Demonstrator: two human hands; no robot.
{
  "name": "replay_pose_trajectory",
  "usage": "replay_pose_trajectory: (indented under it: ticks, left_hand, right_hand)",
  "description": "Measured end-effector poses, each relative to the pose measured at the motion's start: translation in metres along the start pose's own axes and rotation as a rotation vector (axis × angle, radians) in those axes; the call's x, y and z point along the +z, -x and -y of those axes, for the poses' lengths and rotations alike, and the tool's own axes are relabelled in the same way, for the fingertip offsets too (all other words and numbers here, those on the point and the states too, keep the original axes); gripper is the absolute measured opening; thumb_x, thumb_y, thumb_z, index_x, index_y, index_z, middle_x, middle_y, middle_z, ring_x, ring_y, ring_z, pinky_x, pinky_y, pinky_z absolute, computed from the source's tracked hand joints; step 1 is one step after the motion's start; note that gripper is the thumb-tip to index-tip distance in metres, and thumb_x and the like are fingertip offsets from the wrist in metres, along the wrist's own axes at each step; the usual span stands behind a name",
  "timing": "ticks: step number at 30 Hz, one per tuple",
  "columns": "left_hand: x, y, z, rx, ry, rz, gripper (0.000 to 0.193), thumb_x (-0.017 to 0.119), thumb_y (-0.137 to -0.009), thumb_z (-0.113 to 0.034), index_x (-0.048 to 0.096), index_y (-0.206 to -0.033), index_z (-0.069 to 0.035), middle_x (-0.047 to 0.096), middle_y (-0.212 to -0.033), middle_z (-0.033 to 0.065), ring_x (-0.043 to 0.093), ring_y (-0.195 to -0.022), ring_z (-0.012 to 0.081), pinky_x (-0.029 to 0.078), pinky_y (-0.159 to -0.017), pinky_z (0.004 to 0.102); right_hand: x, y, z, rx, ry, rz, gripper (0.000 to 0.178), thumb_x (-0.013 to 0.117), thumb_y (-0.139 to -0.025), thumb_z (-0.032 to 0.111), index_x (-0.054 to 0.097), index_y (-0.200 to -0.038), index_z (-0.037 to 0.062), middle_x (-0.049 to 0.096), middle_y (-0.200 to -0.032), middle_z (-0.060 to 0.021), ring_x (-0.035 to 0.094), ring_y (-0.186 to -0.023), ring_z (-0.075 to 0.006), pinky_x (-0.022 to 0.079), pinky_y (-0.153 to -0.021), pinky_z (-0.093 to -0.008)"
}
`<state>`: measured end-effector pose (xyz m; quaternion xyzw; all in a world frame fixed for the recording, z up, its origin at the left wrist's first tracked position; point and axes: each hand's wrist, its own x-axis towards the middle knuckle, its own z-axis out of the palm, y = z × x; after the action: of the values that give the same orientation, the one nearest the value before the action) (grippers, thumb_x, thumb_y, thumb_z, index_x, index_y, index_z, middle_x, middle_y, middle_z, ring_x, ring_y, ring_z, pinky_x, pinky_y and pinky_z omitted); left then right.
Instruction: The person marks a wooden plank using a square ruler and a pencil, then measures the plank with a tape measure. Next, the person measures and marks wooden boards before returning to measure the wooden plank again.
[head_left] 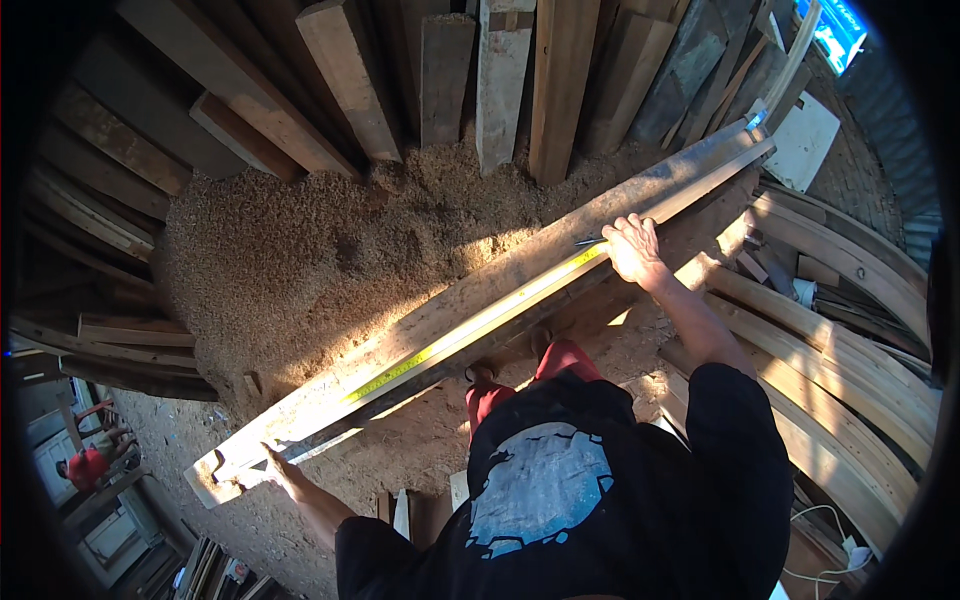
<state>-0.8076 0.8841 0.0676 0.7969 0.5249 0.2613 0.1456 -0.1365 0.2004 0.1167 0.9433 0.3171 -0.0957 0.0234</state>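
A long wooden board slants across the view from lower left to upper right. Along its near edge runs a yellow measuring tape, whose lower stretch fades in bright glare. My right hand is closed over the tape and the board's edge, and a thin dark pencil sticks out from its fingers. Down by the board's lower-left end is my left hand, thumb raised and fingers bent at the edge. What those fingers grip is partly hidden and washed out by sunlight.
Beyond the board lies a heap of sawdust, ringed by upright planks. Long curved-looking timbers are stacked to the right, with a white cable near them. At the far left another person in red sits.
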Motion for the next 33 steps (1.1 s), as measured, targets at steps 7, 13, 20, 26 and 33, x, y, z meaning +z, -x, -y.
replay_pose_trajectory:
  ticks: [7, 13, 20, 26, 33]
  left_hand:
    - [0.142, 0.118, -0.339, 0.435, -0.031, 0.192, 0.044, 0.081, -0.083, -0.02, 0.06, -0.12, -0.009, 0.065, -0.121, 0.0146, 0.058, -0.117, 0.0332, 0.045, -0.098, 0.0487]
    - [0.213, 0.228, -0.487, 0.575, -0.05, 0.597, 0.053, 0.068, -0.092, -0.036, 0.056, -0.139, -0.015, 0.06, -0.126, 0.0129, 0.053, -0.121, 0.0332, 0.032, -0.107, 0.054]
    - [0.232, 0.25, -0.504, 0.659, -0.24, 0.529, 0.055, 0.062, -0.094, -0.049, 0.058, -0.14, -0.019, 0.062, -0.127, 0.0094, 0.053, -0.112, 0.0327, 0.034, -0.1, 0.0525]
    - [0.231, 0.249, -0.509, 0.638, -0.259, 0.559, 0.043, 0.063, -0.092, -0.05, 0.069, -0.128, -0.028, 0.062, -0.13, 0.0068, 0.053, -0.115, 0.0318, 0.034, -0.101, 0.0514]
    - [0.23, 0.248, -0.51, 0.608, -0.356, 0.648, 0.043, 0.061, -0.093, -0.051, 0.068, -0.131, -0.031, 0.061, -0.136, 0.0066, 0.052, -0.12, 0.0314, 0.033, -0.105, 0.0503]
  right_hand:
    - [-0.019, 0.014, -0.008, 0.141, 0.054, 0.185, 0.024, 0.063, -0.092, 0.029, 0.07, -0.11, 0.0136, 0.066, -0.115, -0.0108, 0.054, -0.118, -0.0301, 0.039, -0.096, -0.0482]
    - [-0.01, 0.015, -0.009, 0.116, 0.025, 0.109, 0.023, 0.064, -0.091, 0.03, 0.069, -0.107, 0.0133, 0.066, -0.111, -0.01, 0.055, -0.113, -0.0305, 0.039, -0.093, -0.0477]
    - [-0.002, 0.017, -0.016, 0.117, -0.024, 0.073, 0.026, 0.064, -0.093, 0.036, 0.069, -0.106, 0.0138, 0.066, -0.11, -0.0098, 0.054, -0.113, -0.0316, 0.039, -0.092, -0.0487]
    - [0.003, 0.024, -0.022, 0.087, -0.062, 0.005, 0.027, 0.066, -0.092, 0.038, 0.069, -0.104, 0.0133, 0.064, -0.107, -0.0093, 0.053, -0.11, -0.0312, 0.039, -0.09, -0.0487]
    - [0.007, 0.026, -0.026, 0.045, -0.075, -0.048, 0.024, 0.067, -0.09, 0.036, 0.068, -0.102, 0.0146, 0.062, -0.104, -0.0083, 0.053, -0.108, -0.0304, 0.039, -0.089, -0.048]
